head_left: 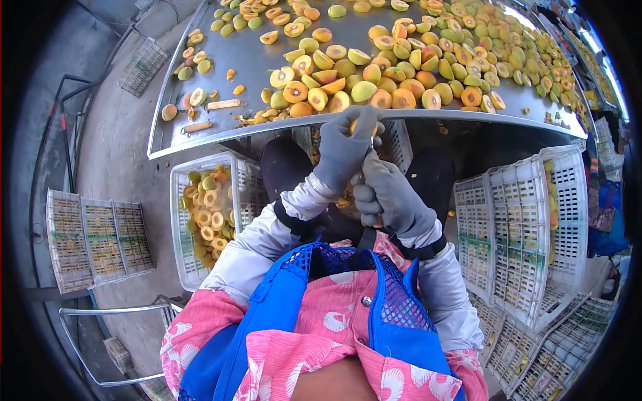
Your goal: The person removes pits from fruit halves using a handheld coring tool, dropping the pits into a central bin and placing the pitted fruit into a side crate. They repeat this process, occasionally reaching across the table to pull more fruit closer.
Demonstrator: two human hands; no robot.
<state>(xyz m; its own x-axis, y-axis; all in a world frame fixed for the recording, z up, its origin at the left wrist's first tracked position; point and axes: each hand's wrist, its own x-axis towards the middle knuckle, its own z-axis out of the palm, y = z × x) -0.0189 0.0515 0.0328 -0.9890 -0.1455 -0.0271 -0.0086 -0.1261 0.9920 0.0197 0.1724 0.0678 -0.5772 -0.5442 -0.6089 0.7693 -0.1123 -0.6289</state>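
Both hands wear grey gloves and meet just below the near edge of a metal table (234,67). My left hand (344,148) is closed around a piece of yellow-orange fruit (356,127), mostly hidden by the fingers. My right hand (392,195) is closed in a fist right beside it, touching or nearly touching the left; a small, thin tool seems to stick up from it towards the fruit, but its handle is hidden. Many halved fruits (403,98) lie on the table just beyond the hands, several showing brown centres.
A white crate (176,220) with pitted fruit halves stands left of my legs. More white crates stand at the right (501,234) and far left (100,237). Two wooden-handled tools (224,104) lie on the table's left part. A metal frame (114,311) is at lower left.
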